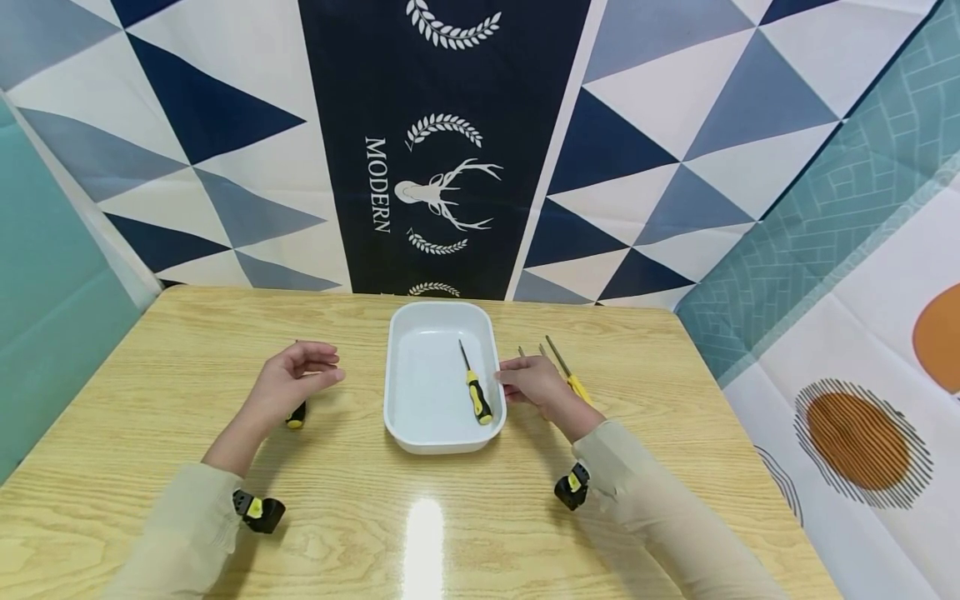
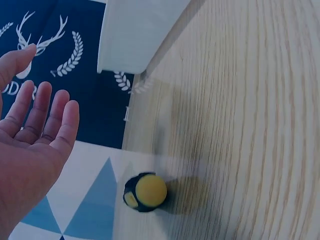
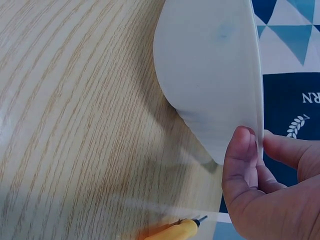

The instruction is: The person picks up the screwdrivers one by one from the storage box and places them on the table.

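A white rectangular tray (image 1: 423, 367) stands on the wooden table, and inside it lies a yellow-and-black screwdriver (image 1: 477, 396) with its tip toward the far side. My right hand (image 1: 536, 383) pinches the tray's right rim, thumb on one side and fingers on the outer wall, as the right wrist view shows. To the left of the tray my left hand (image 1: 300, 375) hovers with relaxed fingers, touching nothing. Beneath it a second screwdriver (image 1: 297, 415) lies on the table, mostly hidden in the head view; its yellow handle end (image 2: 151, 190) shows in the left wrist view.
Several more screwdrivers lie right of the tray, partly behind my right hand; one has a yellow handle (image 1: 577, 387). The wooden table (image 1: 352, 525) ends at the back against a patterned cloth (image 1: 442, 83). Small black cameras sit on both wrists.
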{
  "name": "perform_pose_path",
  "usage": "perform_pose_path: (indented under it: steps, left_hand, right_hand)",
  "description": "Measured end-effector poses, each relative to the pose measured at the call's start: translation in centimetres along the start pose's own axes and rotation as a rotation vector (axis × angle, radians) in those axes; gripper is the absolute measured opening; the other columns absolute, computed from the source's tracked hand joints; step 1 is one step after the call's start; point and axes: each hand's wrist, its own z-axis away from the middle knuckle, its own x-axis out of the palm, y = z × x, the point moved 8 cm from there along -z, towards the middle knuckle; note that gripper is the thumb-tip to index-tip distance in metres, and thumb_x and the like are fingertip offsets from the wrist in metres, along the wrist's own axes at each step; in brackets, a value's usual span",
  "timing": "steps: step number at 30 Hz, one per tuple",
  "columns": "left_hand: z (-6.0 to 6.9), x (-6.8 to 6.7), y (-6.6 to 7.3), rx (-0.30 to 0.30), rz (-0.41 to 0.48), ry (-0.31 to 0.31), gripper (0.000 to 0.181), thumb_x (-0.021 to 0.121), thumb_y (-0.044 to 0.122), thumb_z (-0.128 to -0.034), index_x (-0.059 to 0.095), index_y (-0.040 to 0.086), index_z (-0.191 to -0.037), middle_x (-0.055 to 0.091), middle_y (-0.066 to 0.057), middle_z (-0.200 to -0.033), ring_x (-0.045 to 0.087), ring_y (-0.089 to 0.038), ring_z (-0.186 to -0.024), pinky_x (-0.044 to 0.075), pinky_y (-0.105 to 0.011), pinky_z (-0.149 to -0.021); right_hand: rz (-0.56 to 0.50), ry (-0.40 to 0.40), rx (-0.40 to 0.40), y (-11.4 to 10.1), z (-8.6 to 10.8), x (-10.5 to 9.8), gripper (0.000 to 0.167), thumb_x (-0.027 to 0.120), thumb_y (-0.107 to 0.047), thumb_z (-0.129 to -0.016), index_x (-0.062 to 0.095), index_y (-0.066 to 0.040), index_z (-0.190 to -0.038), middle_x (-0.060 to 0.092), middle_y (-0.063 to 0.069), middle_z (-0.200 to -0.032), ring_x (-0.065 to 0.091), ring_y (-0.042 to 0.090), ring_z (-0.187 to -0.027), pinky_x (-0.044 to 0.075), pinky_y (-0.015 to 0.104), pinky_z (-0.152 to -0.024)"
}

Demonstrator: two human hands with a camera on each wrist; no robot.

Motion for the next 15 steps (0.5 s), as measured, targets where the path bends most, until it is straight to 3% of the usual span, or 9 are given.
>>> perform_pose_path:
  steps: [15]
  left_hand:
    - [-0.3,2.0,1.0,0.02,0.039,-0.034,0.044,0.07,0.024,-0.0847,0.056,0.001,-0.119,0.058,-0.019,-0.117,0.057,0.002,-0.089,0.051,-0.013,-0.079]
  right_hand:
    - [-0.009,0.001,0.01,0.2,-0.2,-0.1,0.029,0.062,-0.013,-0.09,0.061,0.0,-0.116,0.064,0.013,-0.098,0.06,0.014,-0.073,0.056,0.022,-0.066]
